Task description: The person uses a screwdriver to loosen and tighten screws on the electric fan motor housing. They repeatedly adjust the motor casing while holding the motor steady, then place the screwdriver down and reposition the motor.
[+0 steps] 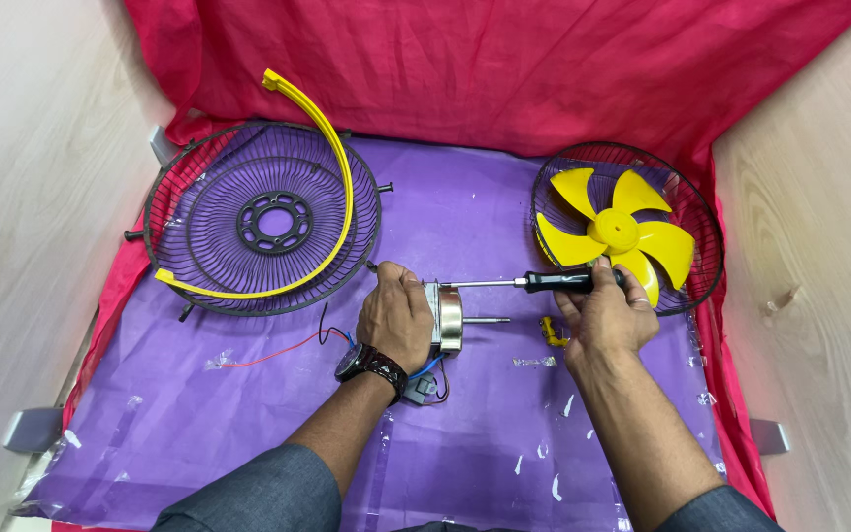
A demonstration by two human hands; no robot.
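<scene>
On a purple sheet (pixel 248 414) flecked with scraps of clear tape, laid over a red cloth (pixel 504 69) that rises behind and along both sides, the parts of a dismantled fan are spread out. Pale wood-grain panels (pixel 819 246) flank the cloth to either side. Near the centre of the sheet, the left hand (pixel 396 317) is closed over a silver fan motor (pixel 447 317), its shaft pointing right and its red, blue and black wires (pixel 278 353) trailing on the sheet. The right hand (pixel 603 310) is clamped on the black handle of a screwdriver (pixel 544 283), whose metal shank runs level to the motor's top edge. Left rear: black wire guard (pixel 263 219) with a loose yellow rim band (pixel 332 167). Right rear: second guard (pixel 701 236) holding the yellow blade (pixel 618 232). A small yellow piece (pixel 549 330) lies just beside the right hand.
</scene>
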